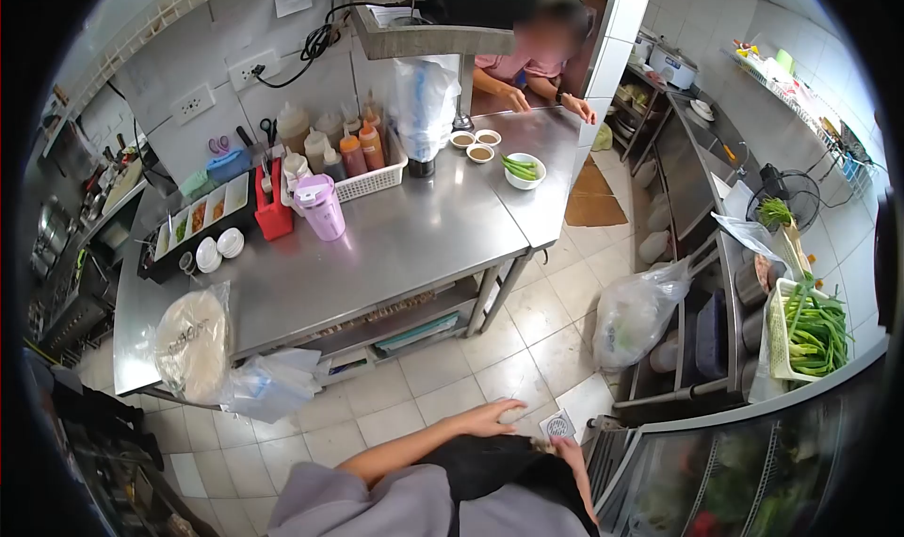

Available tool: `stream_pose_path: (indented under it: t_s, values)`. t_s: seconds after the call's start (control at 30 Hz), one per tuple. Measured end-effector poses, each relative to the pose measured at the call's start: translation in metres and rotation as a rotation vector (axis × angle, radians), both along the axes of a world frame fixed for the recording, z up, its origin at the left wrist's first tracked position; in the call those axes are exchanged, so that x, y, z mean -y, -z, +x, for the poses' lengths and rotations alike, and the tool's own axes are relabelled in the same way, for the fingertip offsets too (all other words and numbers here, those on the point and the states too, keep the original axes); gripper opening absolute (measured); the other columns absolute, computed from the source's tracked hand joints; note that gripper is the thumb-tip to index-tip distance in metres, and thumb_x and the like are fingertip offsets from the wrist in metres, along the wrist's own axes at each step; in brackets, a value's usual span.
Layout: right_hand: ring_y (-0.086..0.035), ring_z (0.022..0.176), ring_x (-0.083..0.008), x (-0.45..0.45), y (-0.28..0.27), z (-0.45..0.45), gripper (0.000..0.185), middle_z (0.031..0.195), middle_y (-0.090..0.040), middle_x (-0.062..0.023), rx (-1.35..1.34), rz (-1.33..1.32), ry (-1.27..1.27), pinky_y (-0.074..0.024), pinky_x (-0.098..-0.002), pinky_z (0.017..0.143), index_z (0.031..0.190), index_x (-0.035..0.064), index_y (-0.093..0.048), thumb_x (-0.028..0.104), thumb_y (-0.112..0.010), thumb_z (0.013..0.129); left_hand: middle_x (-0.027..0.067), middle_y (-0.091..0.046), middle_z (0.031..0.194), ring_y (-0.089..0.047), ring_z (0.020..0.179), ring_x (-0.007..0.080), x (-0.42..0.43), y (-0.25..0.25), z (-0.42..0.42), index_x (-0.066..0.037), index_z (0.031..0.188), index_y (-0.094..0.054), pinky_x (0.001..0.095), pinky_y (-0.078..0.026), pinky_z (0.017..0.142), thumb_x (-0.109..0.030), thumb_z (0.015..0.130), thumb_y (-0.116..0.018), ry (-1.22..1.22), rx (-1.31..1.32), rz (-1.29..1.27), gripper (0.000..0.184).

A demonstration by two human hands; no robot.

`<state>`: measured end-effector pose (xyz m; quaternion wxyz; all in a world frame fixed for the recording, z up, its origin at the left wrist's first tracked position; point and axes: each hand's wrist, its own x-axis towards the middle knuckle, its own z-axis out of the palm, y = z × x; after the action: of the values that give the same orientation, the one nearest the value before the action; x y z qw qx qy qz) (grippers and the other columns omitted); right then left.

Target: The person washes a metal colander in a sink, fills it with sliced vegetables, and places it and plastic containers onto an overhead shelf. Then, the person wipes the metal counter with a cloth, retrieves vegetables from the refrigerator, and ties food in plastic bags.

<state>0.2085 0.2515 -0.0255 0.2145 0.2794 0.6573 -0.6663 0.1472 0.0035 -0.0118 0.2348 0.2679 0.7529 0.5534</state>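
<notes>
My left hand is held low in front of my body, its fingers stretched out and nothing seen in it. Just under it is the black apron that I wear over a grey top. My right hand is beside the apron's right edge, close to the glass-fronted cabinet. Its fingers are partly hidden, so whether it grips the cloth does not show. Both hands are over the tiled floor, apart from the steel table.
On the table are sauce bottles in a white basket, a pink lidded container, three sauce bowls and a bowl of green vegetables. A person leans at the hatch. Green onions fill a basket at right.
</notes>
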Motion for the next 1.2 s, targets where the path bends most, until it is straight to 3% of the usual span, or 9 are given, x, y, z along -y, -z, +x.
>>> stream_pose_path:
  t_s: [0.1,0.23,0.3,0.37,0.5,0.63,0.77,0.87,1.2]
  values:
    - [-0.056,0.079,-0.0122,0.055,-0.045,-0.074,0.023,0.09,-0.059,-0.005,0.056,-0.272,-0.356,-0.0462,-0.0254,0.068,0.1,0.0016,-0.056,0.017,-0.053,0.084,0.0182,-0.038,0.122,-0.039,0.113,0.0253,-0.013,0.017,-0.024,-0.008,0.129,-0.029,0.0326,-0.031,0.094,-0.019,0.07,-0.065,-0.079,-0.368,0.071,0.07]
    - [-0.052,0.082,-0.0087,0.098,-0.098,-0.168,0.034,0.092,-0.058,-0.0029,-0.151,-0.056,-1.071,-0.0424,-0.0234,0.07,0.11,0.0057,-0.053,0.028,-0.052,0.085,0.0108,-0.055,0.094,-0.052,0.087,0.017,0.018,0.032,-0.051,-0.002,0.105,-0.045,0.0295,-0.043,0.075,-0.003,0.069,-0.056,-0.25,0.222,0.34,0.038]
    - [-0.051,0.09,-0.0125,0.11,-0.121,-0.227,0.039,0.098,-0.059,-0.0015,-0.221,0.065,-1.247,-0.0425,-0.0268,0.077,0.117,0.0099,-0.05,0.033,-0.049,0.086,0.0101,-0.056,0.088,-0.054,0.08,0.0164,0.051,0.019,-0.058,-0.001,0.103,-0.046,0.0299,-0.044,0.07,-0.006,0.073,-0.055,-0.332,0.224,0.068,0.031]
    - [-0.056,0.084,-0.0167,0.117,-0.119,-0.313,0.034,0.088,-0.062,-0.0071,-0.63,0.491,-1.057,-0.0458,-0.0286,0.071,0.106,0.0058,-0.057,0.031,-0.051,0.084,0.0105,-0.057,0.085,-0.056,0.077,0.018,0.078,0.006,-0.051,-0.001,0.102,-0.047,0.0305,-0.044,0.068,-0.011,0.075,-0.054,-0.486,0.259,0.02,0.029]
    - [-0.056,0.047,-0.0164,0.136,-0.091,-0.491,0.051,0.066,-0.057,-0.0103,-0.582,0.396,-0.275,-0.0441,-0.0269,0.037,0.113,0.0007,-0.047,0.042,-0.048,0.083,0.0087,-0.056,0.081,-0.053,0.077,0.0139,0.115,0.022,-0.011,0.0,0.099,-0.048,0.0293,-0.043,0.067,-0.01,0.074,-0.054,-0.879,0.305,-0.09,0.028]
    - [-0.052,0.053,-0.0157,0.14,-0.066,-0.575,0.051,0.064,-0.053,-0.0072,-0.447,0.39,-0.24,-0.045,-0.0293,0.045,0.104,0.0074,-0.052,0.051,-0.051,0.078,0.0166,-0.059,0.089,-0.058,0.085,0.0267,0.134,0.079,0.064,-0.005,0.104,-0.049,0.0337,-0.044,0.076,-0.019,0.074,-0.056,-1.176,0.388,-0.235,0.035]
    - [-0.05,0.042,-0.0155,0.137,-0.045,-0.607,0.026,0.053,-0.053,-0.0079,-0.51,0.243,-0.4,-0.0388,-0.0261,0.035,0.072,0.0061,-0.056,0.031,-0.052,0.08,0.0191,-0.058,0.093,-0.056,0.088,0.0348,0.124,0.113,0.127,-0.005,0.105,-0.049,0.0379,-0.044,0.077,-0.024,0.072,-0.057,-1.564,0.537,-0.249,0.039]
    - [-0.04,0.034,-0.0116,0.12,-0.03,-0.626,0.035,0.042,-0.041,-0.0033,-0.739,0.122,-0.528,-0.0319,-0.0246,0.031,0.054,0.0056,-0.046,0.029,-0.05,0.08,0.0214,-0.057,0.094,-0.055,0.09,0.0357,0.117,0.079,0.146,-0.004,0.104,-0.049,0.0394,-0.044,0.075,-0.026,0.072,-0.055,-1.683,0.619,-0.308,0.039]
    - [-0.046,0.034,-0.0152,0.277,-0.169,-0.402,0.021,0.051,-0.05,-0.01,-0.536,0.198,-1.045,-0.0364,-0.0257,0.029,0.078,-0.006,-0.051,0.014,-0.045,0.072,0.0169,-0.058,0.088,-0.056,0.085,0.0261,0.145,0.11,0.213,-0.003,0.102,-0.049,0.0346,-0.045,0.072,-0.022,0.071,-0.054,-1.864,0.532,-0.009,0.037]
